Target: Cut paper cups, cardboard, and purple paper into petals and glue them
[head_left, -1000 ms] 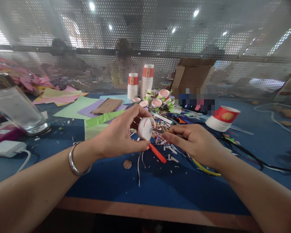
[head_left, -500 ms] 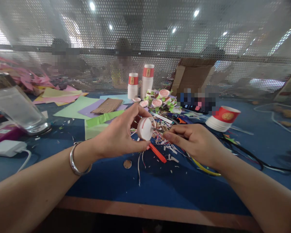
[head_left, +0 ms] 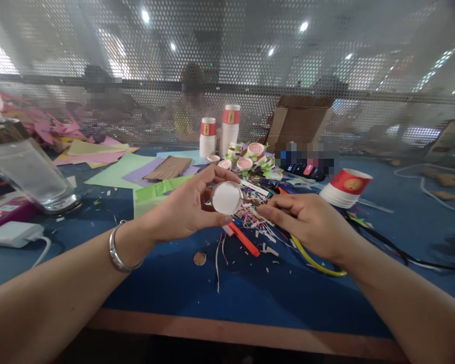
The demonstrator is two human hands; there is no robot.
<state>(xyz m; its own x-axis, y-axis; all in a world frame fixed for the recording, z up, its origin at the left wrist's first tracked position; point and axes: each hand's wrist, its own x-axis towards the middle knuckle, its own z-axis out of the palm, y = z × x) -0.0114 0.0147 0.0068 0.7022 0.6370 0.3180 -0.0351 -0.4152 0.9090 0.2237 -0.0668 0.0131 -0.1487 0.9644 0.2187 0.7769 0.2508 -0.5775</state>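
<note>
My left hand pinches a cut-down white paper cup bottom between thumb and fingers, its round base facing me. A silver bangle sits on that wrist. My right hand is closed just right of the cup, its fingers curled around scissors whose yellow handle curves out below the palm; the blades are hidden behind the cup. Both hands hover over a pile of paper shreds on the blue table.
An orange strip and a brown disc lie under the hands. Glass and white charger at left. Coloured paper sheets, cup stacks, finished cup flowers, tipped cups, black cable. Mesh screen with people behind.
My left hand has turned the cup so its flat base faces me, and lifted it slightly. The scissor blade seen earlier at the cup rim is now hidden.
</note>
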